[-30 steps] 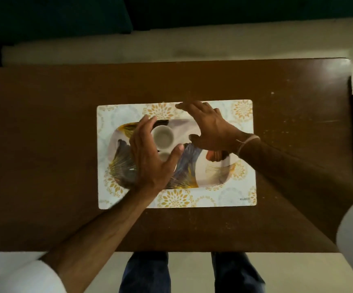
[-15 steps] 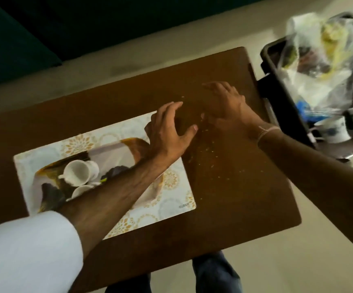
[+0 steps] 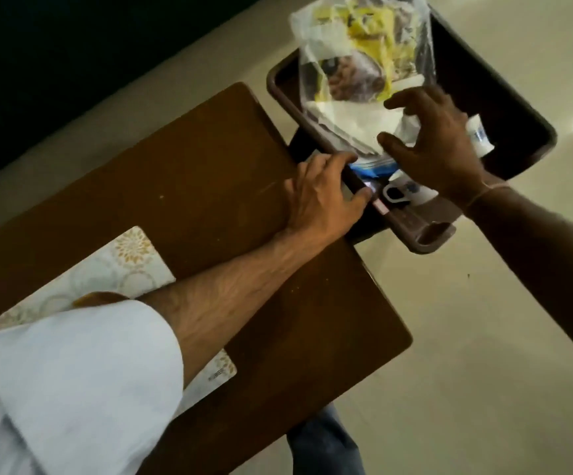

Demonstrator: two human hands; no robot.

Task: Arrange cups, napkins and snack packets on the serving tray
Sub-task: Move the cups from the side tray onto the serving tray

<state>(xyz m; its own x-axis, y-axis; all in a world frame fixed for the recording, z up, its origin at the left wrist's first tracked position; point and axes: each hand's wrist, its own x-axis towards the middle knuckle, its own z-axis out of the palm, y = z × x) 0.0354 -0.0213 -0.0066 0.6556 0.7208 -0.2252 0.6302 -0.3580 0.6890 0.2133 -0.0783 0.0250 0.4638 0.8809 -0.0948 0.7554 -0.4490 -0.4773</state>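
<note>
A clear plastic bag (image 3: pixel 357 63) with yellow and brown snack packets stands in a dark brown crate (image 3: pixel 518 108) to the right of the table. White napkins (image 3: pixel 350 121) lie at the bag's base. My right hand (image 3: pixel 432 145) hovers over the bag's lower part with its fingers spread, holding nothing. My left hand (image 3: pixel 326 197) curls over the crate's near rim. A white cup with blue print (image 3: pixel 480 135) peeks out behind my right hand, and another cup (image 3: pixel 398 195) lies below it. Only a sliver of the serving tray (image 3: pixel 96 298) shows beside my left sleeve.
The brown wooden table (image 3: pixel 209 173) carries a white placemat with gold flowers (image 3: pixel 120 265) at lower left, mostly under my left arm. The crate sits just past the table's right edge, over a pale tiled floor (image 3: pixel 484 337). My legs show below the table.
My view has swung right from the tray to the crate. Both hands have left the cups on the tray; the left one now holds the crate's rim and the right one is over the bag.
</note>
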